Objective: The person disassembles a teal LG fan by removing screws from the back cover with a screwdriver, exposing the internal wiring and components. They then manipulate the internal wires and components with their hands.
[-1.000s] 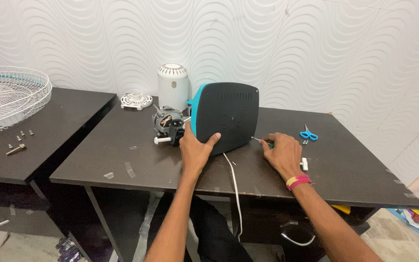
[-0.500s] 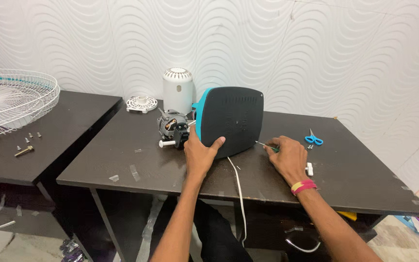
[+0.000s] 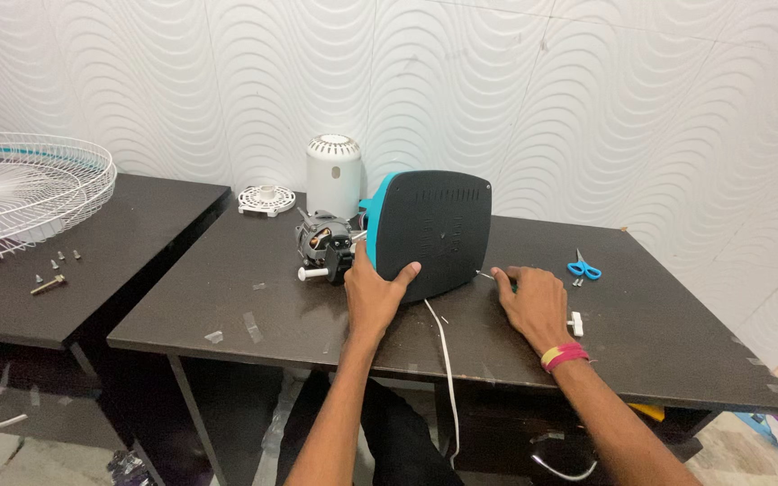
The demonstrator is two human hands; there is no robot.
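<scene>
Housing work fills the single head view. We see a black housing (image 3: 434, 229) with a teal rim standing upright on its edge in the middle of the dark worktop (image 3: 659, 342), toward the back edge. A bare motor (image 3: 321, 241) touches its left side.

The left hand (image 3: 373, 292) grasps the lower left edge of the housing, the thumb laid on the black face. The right hand (image 3: 533, 301) rests on the worktop just beside the lower right corner of the housing. Its fingers are curled around a thin tool (image 3: 486, 276), of which only the metal tip shows.

A white cord (image 3: 443, 351) runs from under the housing over the front edge. Blue scissors (image 3: 583, 268) lie near the right edge, a white cylinder cover (image 3: 333, 175) stands by the back edge, and a wire fan guard (image 3: 20, 193) sits on the neighbour table at the left.

We judge the step in hand to be steadying the housing while the tool works at its lower corner. A further move there asks for a firm left grip, so the housing does not tip, and for a well aimed tool tip.
</scene>
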